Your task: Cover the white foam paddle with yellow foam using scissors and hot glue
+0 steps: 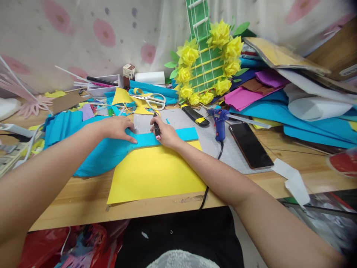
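Note:
A blue guitar-shaped piece (103, 158), its neck pointing right, lies partly over a yellow sheet (156, 171). My left hand (118, 129) rests on it where the body meets the neck, thumb and fingers apart. In my right hand (166, 132) is a black marker pen (156, 128) with a pink end, held close to the far edge of the neck. The pen's tip is hard to make out behind my fingers. Beneath the neck and beyond it spreads a grey cutting mat (175, 116).
Scissors (152, 99), a utility knife (195, 115), a blue glue gun (219, 121) with its cord, and a phone (251, 145) lie around the mat. Behind stands a green paper guitar (205, 70) with yellow flowers. Coloured paper (262, 100) is piled at the right.

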### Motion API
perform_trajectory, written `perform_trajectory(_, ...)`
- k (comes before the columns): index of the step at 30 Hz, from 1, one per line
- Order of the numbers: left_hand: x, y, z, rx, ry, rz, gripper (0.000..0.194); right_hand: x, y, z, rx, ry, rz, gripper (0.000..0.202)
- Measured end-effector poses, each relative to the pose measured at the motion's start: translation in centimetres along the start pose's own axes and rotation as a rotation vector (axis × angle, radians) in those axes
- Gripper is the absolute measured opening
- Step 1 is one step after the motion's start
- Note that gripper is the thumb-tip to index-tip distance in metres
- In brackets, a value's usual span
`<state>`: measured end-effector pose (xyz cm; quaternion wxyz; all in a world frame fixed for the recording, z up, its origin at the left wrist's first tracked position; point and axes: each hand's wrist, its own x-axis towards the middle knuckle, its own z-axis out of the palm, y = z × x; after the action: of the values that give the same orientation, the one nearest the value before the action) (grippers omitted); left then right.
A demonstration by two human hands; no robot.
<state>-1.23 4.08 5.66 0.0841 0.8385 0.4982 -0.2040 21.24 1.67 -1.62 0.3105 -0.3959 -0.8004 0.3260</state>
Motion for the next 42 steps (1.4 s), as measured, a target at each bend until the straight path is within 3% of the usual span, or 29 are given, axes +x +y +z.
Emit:
perform_trajectory(6, -0.7, 0.5, 0.0, 0.019, 0.023, 0.034, 0.071, -0.6, -1.2, -0.4, -0.035, -0.025, 0.055, 0.037)
perform_trajectory(11, -1.9, 0.8, -0.4, 0.022, 0.049, 0.051, 0.069, -1.2, -2.2, -1.1, -0.059, -0.044, -0.045, 0.032)
perform_trajectory(18, -2.9, 1.8, -0.9, -0.091, -0.062, 0.044, 0.068, -2.8, -3.3, -3.7, -0.068, -0.289, -0.153, 0.027)
perform_trajectory(22, -3.2, 2.2, -0.1, -0.12, -0.062, 0.044, 0.066, -4.2, -2.0, -4.7, -0.084, -0.32, -0.102, 0.03)
perform_trajectory(26, -3.8, 2.1, 0.6, -0.083, 0.056, 0.077, 0.061, -6.2, 0.2, -6.3, 0.034, -0.222, -0.014, 0.028)
perform_trajectory(30, -4.7, 2.4, 1.3, -0.162, 0.307, 0.082, 0.054, -8.5, 1.9, -8.5, 0.076, -0.094, 0.063, 0.025)
perform_trajectory(33, -5.3, 2.7, 2.0, -0.245, 0.432, 0.047, 0.055, -9.6, 2.4, -9.7, 0.014, -0.092, 0.04, 0.034)
perform_trajectory(38, -6.2, 3.5, 3.3, -0.228, 0.205, 0.13, 0.071, -10.1, 2.5, -10.7, -0.139, -0.162, 0.016, 0.052)
perform_trajectory(42, -6.9, 3.8, 3.6, -0.194, 0.144, 0.121, 0.071, -10.4, 3.2, -11.6, -0.024, -0.237, 0.094, 0.051)
